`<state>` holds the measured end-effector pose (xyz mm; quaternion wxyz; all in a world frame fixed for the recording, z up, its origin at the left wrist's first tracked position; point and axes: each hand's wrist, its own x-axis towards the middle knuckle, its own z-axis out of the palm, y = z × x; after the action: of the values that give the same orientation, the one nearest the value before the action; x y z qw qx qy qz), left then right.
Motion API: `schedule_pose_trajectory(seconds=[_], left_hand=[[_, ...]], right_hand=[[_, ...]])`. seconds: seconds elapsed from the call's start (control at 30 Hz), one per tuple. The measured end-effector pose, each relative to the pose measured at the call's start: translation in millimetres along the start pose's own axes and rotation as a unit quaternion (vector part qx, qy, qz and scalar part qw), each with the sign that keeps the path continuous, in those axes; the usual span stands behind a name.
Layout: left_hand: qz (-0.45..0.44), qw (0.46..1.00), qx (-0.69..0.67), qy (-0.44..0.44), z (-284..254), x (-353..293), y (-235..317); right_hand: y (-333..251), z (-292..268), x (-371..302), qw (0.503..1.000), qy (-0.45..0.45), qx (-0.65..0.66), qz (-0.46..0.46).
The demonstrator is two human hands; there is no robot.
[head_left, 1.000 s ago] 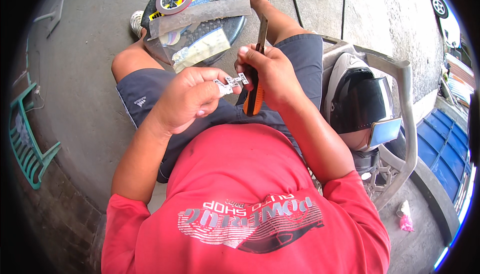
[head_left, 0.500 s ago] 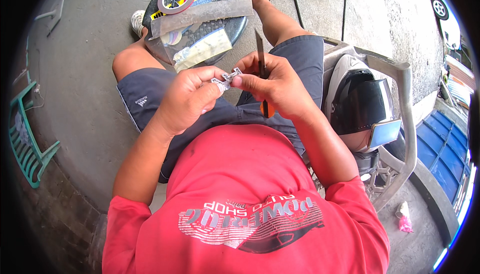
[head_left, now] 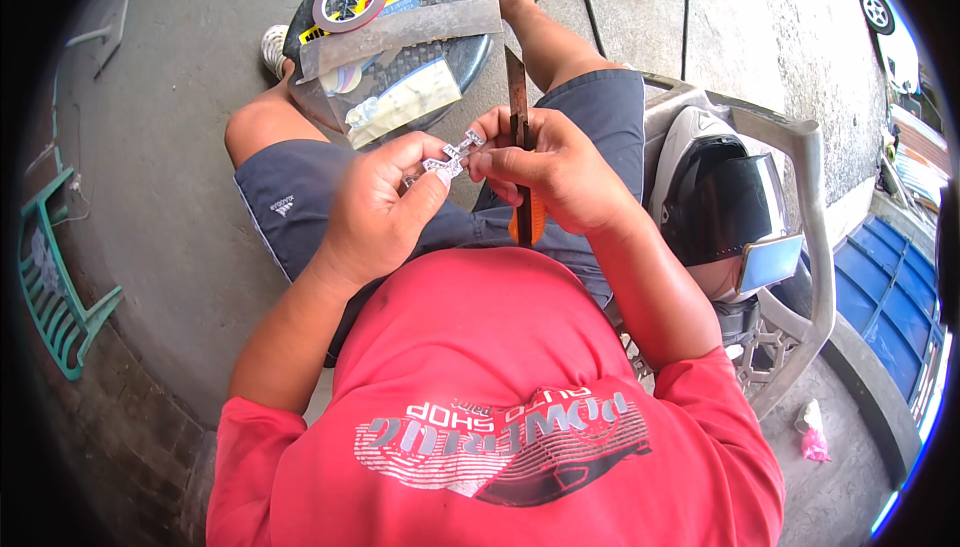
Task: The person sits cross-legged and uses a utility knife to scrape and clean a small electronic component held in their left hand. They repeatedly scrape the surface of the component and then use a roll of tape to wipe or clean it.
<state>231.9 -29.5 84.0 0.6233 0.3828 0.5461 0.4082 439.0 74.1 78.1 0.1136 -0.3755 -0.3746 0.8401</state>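
My left hand (head_left: 385,197) is closed, with thumb and fingers pinching a small shiny silver, angular piece (head_left: 447,164). My right hand (head_left: 565,172) is closed around a utility knife (head_left: 528,219) with an orange and dark handle. Its brownish blade (head_left: 516,82) points up and away from me. The right thumb and fingertips also meet the far end of the silver piece, between the two hands. Whether they grip it or only touch it, I cannot tell. Both hands hover above my lap.
Before me stands a round dark stool (head_left: 476,65). On it lie a tape roll (head_left: 321,9), a translucent strip (head_left: 400,37) and a clear sheet with pale paper (head_left: 405,102). A helmet (head_left: 690,157) and a phone (head_left: 771,265) sit by the chair arm (head_left: 818,217) at right.
My right hand has turned, so the knife stands more upright and shows more orange handle. The left hand has shifted slightly, and more of the silver piece shows.
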Motion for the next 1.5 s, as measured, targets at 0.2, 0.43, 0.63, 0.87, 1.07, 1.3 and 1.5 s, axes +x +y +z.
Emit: schedule_pose_trajectory(seconds=[0.2,0.43,0.63,0.87,1.07,1.3,1.5], left_hand=[[0.047,0.997,0.059,0.013,3,-1,-6],[0.023,0.997,-0.049,0.060,-11,13,-20],[0.057,0.988,0.068,0.128,-27,54,-39],[0.006,0.985,0.116,0.130,-35,108,-71],[-0.084,0.990,-0.001,0.114,-46,137,-89],[-0.135,0.985,-0.011,0.106,-55,149,-91],[-0.150,0.984,-0.009,0.099,-59,152,-92]], right_hand=[[6,4,3,1.000,0.020,-0.011,0.016],[2,-4,8,0.983,0.095,-0.156,-0.027],[1,-5,14,0.928,0.108,-0.342,-0.100],[1,-16,63,0.861,0.116,-0.495,-0.020],[10,-32,98,0.853,0.122,-0.507,-0.033],[31,-41,119,0.837,0.138,-0.517,-0.114],[30,-40,129,0.812,0.158,-0.543,-0.144]])
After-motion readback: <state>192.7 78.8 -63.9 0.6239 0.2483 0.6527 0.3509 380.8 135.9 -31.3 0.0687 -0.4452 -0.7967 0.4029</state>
